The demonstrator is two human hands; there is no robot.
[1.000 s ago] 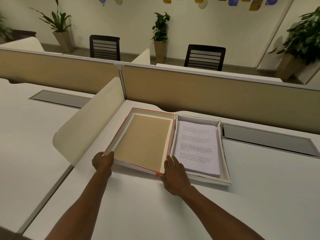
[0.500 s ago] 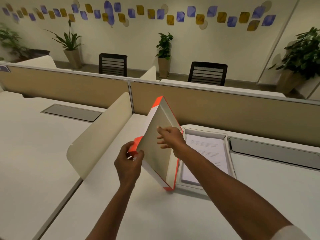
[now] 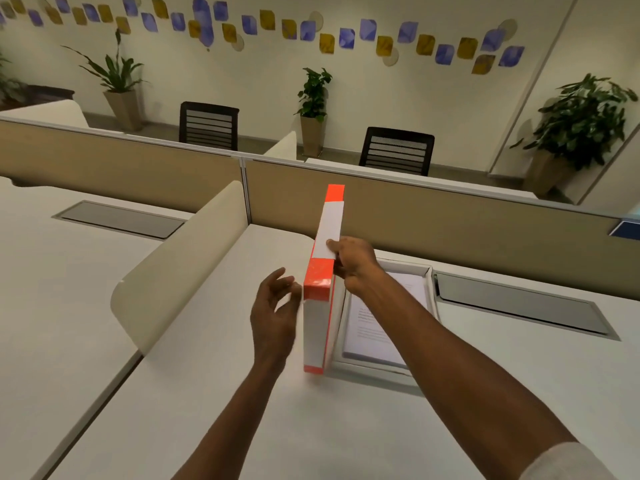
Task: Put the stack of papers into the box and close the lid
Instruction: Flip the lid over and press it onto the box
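Lid (image 3: 320, 299) upright on edge, orange-and-white, right hand (image 3: 353, 265) gripping it, left hand (image 3: 275, 313) open beside

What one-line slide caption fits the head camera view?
Right hand tips the orange-edged lid upright beside the box of papers; left hand open alongside.

Lid (image 3: 320, 306) stands on edge left of box (image 3: 427, 282) holding papers (image 3: 377, 327).
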